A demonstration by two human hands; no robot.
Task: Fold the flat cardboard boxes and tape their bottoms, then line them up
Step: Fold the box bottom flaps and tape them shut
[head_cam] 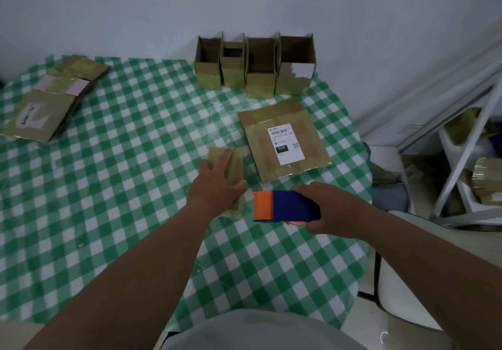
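Left grip (214, 184) on small tape-glossed brown box (231, 165)

One head-worn wide-angle view, looking forward and down over a table.

The camera sits above the person's chest and faces the far wall, tilted down so the green-checked tablecloth (108, 186) fills most of the picture. Both forearms enter from the bottom edge, and the left hand (214, 186) and right hand (334, 211) sit near the centre, close to the lens. Wide-angle bending curves the table edge and the shelf (461, 165) at right. No second view shares this scene.
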